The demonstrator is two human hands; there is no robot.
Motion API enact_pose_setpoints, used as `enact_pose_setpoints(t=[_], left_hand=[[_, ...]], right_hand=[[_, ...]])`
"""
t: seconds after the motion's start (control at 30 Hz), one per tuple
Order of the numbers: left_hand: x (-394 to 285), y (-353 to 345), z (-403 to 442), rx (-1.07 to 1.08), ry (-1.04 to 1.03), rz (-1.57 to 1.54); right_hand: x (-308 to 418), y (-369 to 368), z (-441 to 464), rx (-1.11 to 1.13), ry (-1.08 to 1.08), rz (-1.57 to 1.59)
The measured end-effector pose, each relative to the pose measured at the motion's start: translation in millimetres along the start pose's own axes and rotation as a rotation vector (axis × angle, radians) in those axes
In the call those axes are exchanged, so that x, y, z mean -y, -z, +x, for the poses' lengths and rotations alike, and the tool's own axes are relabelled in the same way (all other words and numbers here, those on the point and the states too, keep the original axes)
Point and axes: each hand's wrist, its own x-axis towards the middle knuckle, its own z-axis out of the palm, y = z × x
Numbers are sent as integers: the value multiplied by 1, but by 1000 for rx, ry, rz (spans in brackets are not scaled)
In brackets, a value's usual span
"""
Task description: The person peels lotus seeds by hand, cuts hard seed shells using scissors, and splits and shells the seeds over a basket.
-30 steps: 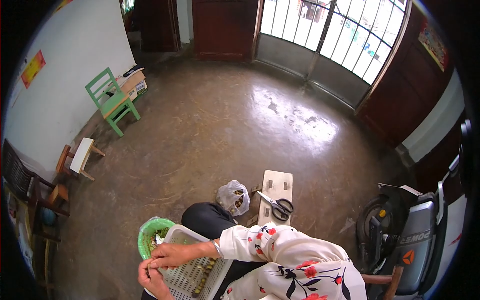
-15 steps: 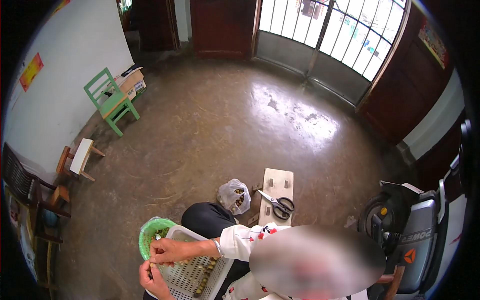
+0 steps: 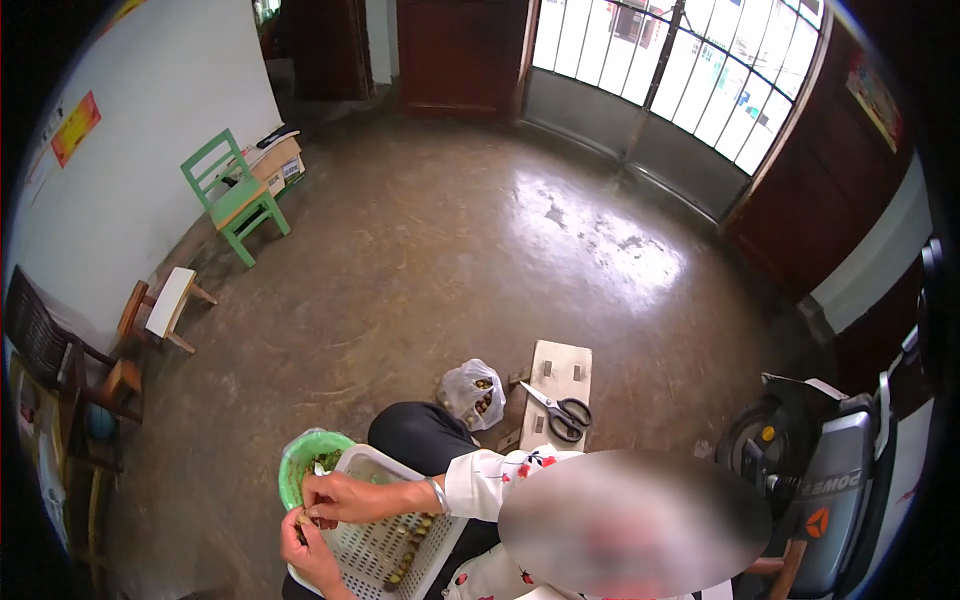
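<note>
My right hand (image 3: 342,498), with a bracelet at the wrist, meets my left hand (image 3: 312,556) over the left edge of a white perforated basket (image 3: 437,553). The fingers of both are pinched together around something too small to make out. Small brownish round pieces (image 3: 408,556) lie in the basket on my lap. Behind the hands is a green-lined bin (image 3: 291,468) with green and pale scraps inside. A clear plastic bag (image 3: 462,388) of similar round pieces rests on the floor beyond my dark-trousered knee.
Black-handled scissors (image 3: 569,418) lie on a low wooden bench (image 3: 562,362). A green chair (image 3: 236,200), a small white-topped stool (image 3: 170,302) and a dark chair (image 3: 42,335) stand at the left. A grey machine (image 3: 838,500) with a wheel is at the right.
The view has shifted slightly, so the room appears a little to the right. My hands stay together over the basket's edge, with small changes in the fingers.
</note>
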Motion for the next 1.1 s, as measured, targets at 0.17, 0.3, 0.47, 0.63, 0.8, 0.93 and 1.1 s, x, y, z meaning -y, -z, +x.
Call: enact_pose_setpoints(t=[0.17, 0.3, 0.47, 0.63, 0.8, 0.93, 1.1], left_hand=[[2, -1, 4, -73, -18, 12], [-9, 1, 3, -177, 9, -44], [-32, 19, 21, -304, -30, -51], [-26, 36, 54, -197, -120, 184], [-11, 38, 57, -43, -77, 435], [-17, 44, 50, -45, 184, -235], [-43, 36, 27, 0, 427, -1117]], right_hand=[[-4, 2, 3, -23, -67, 42], [0, 5, 2, -48, -140, 75], [15, 8, 1, 124, -185, -137], [18, 5, -3, 284, -90, -299], [5, 5, -4, 343, -12, -374], [3, 6, -5, 298, -70, -320], [19, 3, -1, 182, -219, -186]])
